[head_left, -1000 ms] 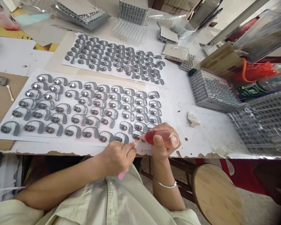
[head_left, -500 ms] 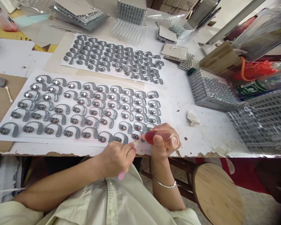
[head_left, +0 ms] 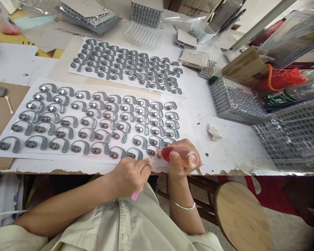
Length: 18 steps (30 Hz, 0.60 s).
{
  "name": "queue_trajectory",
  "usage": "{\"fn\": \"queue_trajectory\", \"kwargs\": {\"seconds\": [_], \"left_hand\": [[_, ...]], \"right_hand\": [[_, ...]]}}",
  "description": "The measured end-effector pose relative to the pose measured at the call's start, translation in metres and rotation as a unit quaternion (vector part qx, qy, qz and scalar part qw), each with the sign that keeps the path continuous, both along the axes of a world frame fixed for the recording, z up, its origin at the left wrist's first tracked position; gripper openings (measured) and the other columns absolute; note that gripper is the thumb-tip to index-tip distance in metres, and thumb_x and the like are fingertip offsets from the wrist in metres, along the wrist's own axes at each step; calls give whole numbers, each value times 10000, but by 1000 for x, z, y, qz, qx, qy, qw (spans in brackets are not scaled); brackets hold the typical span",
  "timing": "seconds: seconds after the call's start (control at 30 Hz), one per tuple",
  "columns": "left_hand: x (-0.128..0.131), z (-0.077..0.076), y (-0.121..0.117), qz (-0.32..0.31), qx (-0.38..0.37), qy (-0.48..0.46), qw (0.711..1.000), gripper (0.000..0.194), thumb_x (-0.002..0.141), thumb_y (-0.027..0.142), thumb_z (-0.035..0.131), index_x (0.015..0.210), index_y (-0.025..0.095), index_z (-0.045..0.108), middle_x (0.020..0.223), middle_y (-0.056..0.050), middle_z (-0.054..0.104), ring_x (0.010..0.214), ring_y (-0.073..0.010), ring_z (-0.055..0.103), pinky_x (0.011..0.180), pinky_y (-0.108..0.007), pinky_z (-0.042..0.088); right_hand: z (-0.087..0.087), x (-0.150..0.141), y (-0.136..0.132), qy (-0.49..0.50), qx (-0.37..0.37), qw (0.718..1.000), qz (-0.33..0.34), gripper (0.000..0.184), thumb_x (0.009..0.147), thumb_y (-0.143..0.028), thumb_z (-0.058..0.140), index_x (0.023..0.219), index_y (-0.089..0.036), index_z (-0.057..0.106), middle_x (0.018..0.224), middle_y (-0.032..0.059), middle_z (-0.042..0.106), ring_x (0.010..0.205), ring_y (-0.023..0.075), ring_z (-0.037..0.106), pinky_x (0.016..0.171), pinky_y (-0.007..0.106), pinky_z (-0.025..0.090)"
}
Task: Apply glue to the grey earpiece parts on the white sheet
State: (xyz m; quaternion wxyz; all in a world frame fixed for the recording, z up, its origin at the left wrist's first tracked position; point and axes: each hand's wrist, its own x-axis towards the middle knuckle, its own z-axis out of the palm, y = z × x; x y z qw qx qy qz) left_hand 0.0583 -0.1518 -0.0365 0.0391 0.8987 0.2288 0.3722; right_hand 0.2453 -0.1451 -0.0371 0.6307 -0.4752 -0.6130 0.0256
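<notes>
My left hand (head_left: 131, 176) is closed on a thin tool with a pink handle (head_left: 135, 194); its yellowish tip points at a grey hook-shaped piece (head_left: 152, 152) in the front row. In my right hand (head_left: 181, 167) is a squeeze bottle (head_left: 179, 155) of reddish liquid, tilted nearly flat with its nozzle beside that same piece. Whether nozzle or tip touches it I cannot tell. Several like pieces, each with a shiny round end, lie in rows on a white sheet (head_left: 80, 81). My right hand partly covers the pieces at the sheet's right end.
A second sheet of grey pieces (head_left: 131, 66) lies farther back. Stacked clear trays (head_left: 235, 99) stand on the right, near a crumpled tissue (head_left: 214, 132). A cotton swab (head_left: 9, 105) rests on cardboard at the left. Below the table edge is a round wooden stool (head_left: 243, 216).
Both hands stay at the same piece with tool and bottle. The bottle and right hand have shifted very slightly left; the rows look the same.
</notes>
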Motion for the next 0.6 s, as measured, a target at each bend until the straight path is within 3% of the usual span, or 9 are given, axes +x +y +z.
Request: {"fn": "queue_trajectory", "kwargs": {"seconds": [0.27,0.47,0.6], "left_hand": [[0,0,0,-3,-10,-9,1000,108,780,54,487,770,114,577,834,-103,697,562,-139,614,420,-259,388],[0,-5,-2,0,-27,5,1000,98,788,64,510,733,135,552,848,-79,698,548,-125,597,429,-255,381],[-1,-6,-2,-6,-28,0,1000,93,769,49,517,773,124,572,858,-86,700,562,-134,612,429,-257,394]], "right_hand": [[-1,-1,-1,-9,11,1000,-10,156,801,-320,651,736,-185,611,660,10,627,538,145,541,487,321,427],[3,-3,-5,8,63,997,-42,173,820,-375,634,804,-202,632,643,7,606,575,169,548,476,328,426],[2,-1,-7,18,29,998,-51,213,817,-399,627,772,-191,625,642,17,604,578,171,544,488,335,429]]}}
